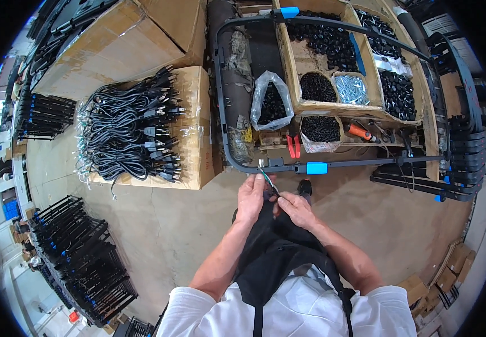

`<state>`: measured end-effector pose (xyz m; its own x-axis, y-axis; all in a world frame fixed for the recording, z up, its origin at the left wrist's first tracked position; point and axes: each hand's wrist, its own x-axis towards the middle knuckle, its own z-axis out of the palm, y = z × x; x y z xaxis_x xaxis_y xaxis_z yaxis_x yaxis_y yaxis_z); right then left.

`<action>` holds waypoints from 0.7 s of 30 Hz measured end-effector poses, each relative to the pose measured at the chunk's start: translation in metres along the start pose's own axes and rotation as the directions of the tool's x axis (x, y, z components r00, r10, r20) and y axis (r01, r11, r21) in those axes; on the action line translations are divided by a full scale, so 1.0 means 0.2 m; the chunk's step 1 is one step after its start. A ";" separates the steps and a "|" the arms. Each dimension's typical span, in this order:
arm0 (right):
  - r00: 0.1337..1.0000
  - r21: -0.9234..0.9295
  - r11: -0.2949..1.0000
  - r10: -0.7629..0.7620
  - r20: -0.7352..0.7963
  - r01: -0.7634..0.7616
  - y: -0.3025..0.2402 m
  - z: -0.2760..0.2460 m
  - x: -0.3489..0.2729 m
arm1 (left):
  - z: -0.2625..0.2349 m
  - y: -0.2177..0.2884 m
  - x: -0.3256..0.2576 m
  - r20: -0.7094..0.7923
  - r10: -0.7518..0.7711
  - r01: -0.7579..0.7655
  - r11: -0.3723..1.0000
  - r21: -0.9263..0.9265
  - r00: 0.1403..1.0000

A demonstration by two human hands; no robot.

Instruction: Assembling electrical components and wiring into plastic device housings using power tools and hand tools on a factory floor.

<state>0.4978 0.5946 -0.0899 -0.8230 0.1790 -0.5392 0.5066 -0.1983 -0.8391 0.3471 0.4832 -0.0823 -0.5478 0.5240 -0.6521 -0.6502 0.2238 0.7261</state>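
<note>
My left hand [250,197] pinches a thin black cable [274,187] whose loose end shows green and white wires and a pale tip. Closed on the darker length of the same cable is my right hand [297,210], a little lower and to the right. The wire end points up toward a black tubular metal frame [355,164], just in front of its near bar, beside a small black box [275,163] on that bar. Blue tape [317,168] wraps the bar further right. What lies beneath my fingers is partly hidden.
Bundled black power cords [133,126] cover a cardboard box [195,121] on the left. A wooden tray [288,62] holds black caps and screws. Nearby are a plastic bag [271,101], red-handled pliers [293,143] and an orange tool [360,132]. Frames [80,253] stack at lower left.
</note>
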 end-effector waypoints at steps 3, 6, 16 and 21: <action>0.999 0.107 0.994 0.020 -0.029 -0.017 -0.01 0.04 0.05 | -0.08 -0.13 -0.09 -0.205 0.152 -0.108 0.972 0.209 0.967; 0.996 -0.193 0.979 -0.076 -0.036 0.068 -0.07 0.07 0.11 | -0.22 -0.31 -0.20 -0.116 0.070 -0.040 0.970 0.242 0.991; 0.995 -0.165 0.986 0.008 -0.102 -0.025 -0.30 0.16 0.15 | -0.23 -0.32 -0.22 0.257 0.367 -0.444 0.805 0.395 0.894; 0.991 -0.859 0.498 0.003 -0.137 -0.121 -0.74 0.00 0.10 | -0.31 -0.38 -0.23 0.378 0.200 -0.335 0.881 0.335 0.904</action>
<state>0.4072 0.6277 0.0239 -0.7782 0.3087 -0.5468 0.5721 0.7075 -0.4148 0.3887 0.3907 -0.1221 -0.4261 0.8291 -0.3619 -0.2131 0.2967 0.9309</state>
